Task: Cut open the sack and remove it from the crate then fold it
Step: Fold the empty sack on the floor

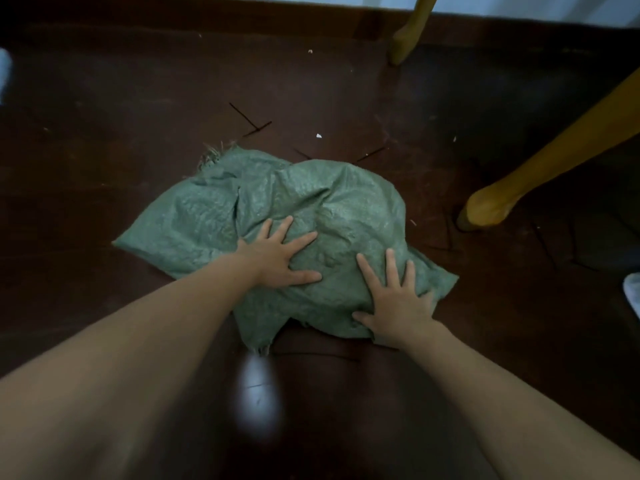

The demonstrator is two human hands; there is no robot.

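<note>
A green woven sack (311,209) lies crumpled and puffed up on the dark brown floor in the middle of the view, with a frayed edge at its far left corner. My left hand (277,254) presses flat on the sack's middle with fingers spread. My right hand (394,303) presses flat on the sack's near right part, fingers spread too. No crate is in view.
Two yellow wooden furniture legs stand on the floor, one at the back (403,43) and one at the right (491,202). Thin dark strips (249,121) and small white scraps (318,135) lie scattered on the floor beyond the sack. A white object (632,292) sits at the right edge.
</note>
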